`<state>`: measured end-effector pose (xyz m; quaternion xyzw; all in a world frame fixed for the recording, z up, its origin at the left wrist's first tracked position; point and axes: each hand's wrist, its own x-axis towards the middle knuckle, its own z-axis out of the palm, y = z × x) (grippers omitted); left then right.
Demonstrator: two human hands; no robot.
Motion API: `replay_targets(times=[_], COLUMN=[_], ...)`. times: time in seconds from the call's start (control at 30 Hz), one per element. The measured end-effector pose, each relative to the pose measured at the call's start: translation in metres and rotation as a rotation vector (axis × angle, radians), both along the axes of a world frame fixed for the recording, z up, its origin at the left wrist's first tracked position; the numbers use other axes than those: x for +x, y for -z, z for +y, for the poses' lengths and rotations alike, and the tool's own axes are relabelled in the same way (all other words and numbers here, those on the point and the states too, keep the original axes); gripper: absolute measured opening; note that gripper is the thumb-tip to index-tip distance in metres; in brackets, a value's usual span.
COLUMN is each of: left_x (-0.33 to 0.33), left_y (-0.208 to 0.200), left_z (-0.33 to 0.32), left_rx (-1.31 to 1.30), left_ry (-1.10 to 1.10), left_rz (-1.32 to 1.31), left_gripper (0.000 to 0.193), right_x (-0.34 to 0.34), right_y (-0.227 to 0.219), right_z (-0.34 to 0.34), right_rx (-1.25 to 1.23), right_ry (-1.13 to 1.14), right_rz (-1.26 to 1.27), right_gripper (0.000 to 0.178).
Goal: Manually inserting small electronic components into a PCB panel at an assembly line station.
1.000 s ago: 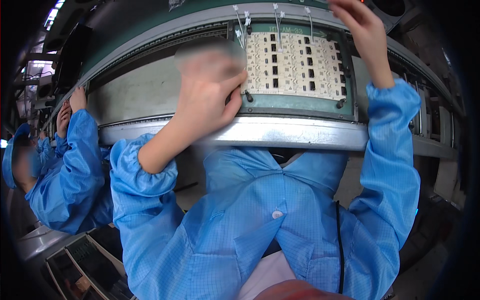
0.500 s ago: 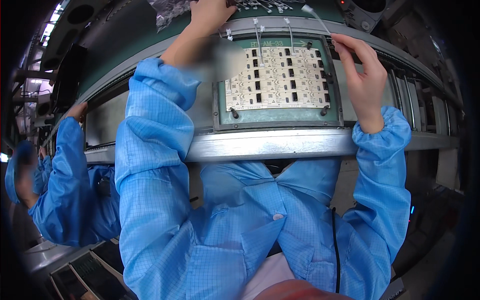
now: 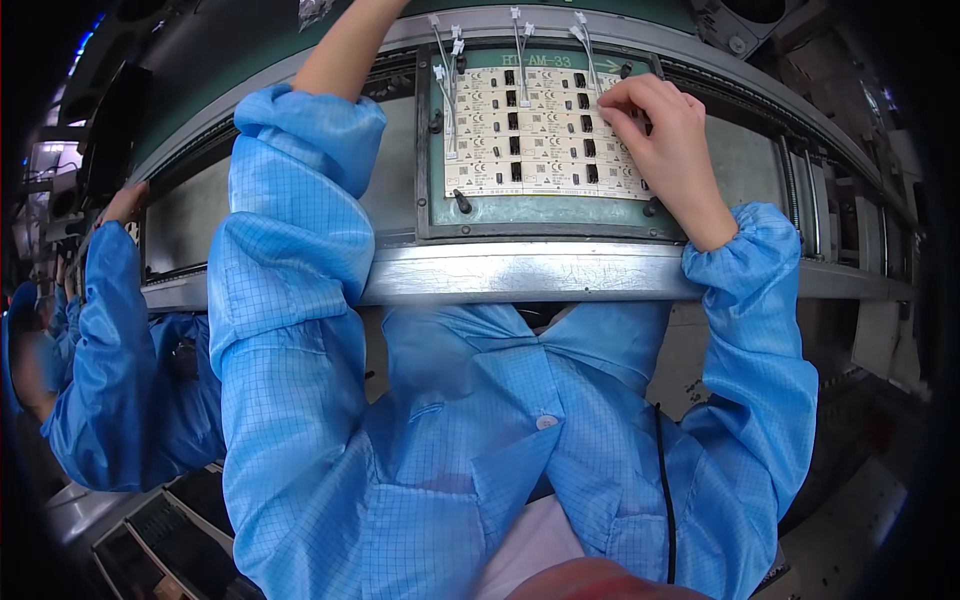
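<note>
My right hand point(image 3: 655, 125) is over the right upper part of a panel of pale circuit boards point(image 3: 550, 182). Its thumb and fingertips are pinched around the lower end of a thin wire cable point(image 3: 577, 34) with a white plug at its other end. Several similar cables point(image 3: 523, 62) stand up from the left and middle of the panel. Black components dot the boards, which lie in a green framed tray point(image 3: 550, 214). My left forearm point(image 3: 345, 50) reaches past the top edge, so my left hand is out of sight.
A shiny metal rail point(image 3: 530, 275) runs along the near side of the tray. Rollers and dark machinery point(image 3: 800, 190) are at the right. On the left, a co-worker in a blue sleeve point(image 3: 110, 340) rests a hand point(image 3: 123, 203) by the line.
My right hand has moved left and down from beside the tray onto the boards, bringing the cable. My left hand has passed out of view at the top. The view has shifted slightly.
</note>
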<state>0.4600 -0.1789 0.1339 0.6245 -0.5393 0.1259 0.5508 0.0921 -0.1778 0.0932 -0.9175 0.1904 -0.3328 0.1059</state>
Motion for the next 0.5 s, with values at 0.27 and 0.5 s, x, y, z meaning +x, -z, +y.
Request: replay_targets(times=[0.27, 0.5], left_x=[0.042, -0.033], left_y=[0.014, 0.004], left_z=[0.000, 0.084], left_rx=[0.038, 0.047], left_ry=[0.136, 0.292], left_rz=[0.418, 0.195], left_gripper=[0.022, 0.015], right_x=[0.009, -0.003], right_y=[0.013, 0.010], right_z=[-0.017, -0.010], right_rx=[-0.020, 0.005], right_ry=[-0.053, 0.112], right_rz=[-0.027, 0.197], right_gripper=[0.006, 0.012])
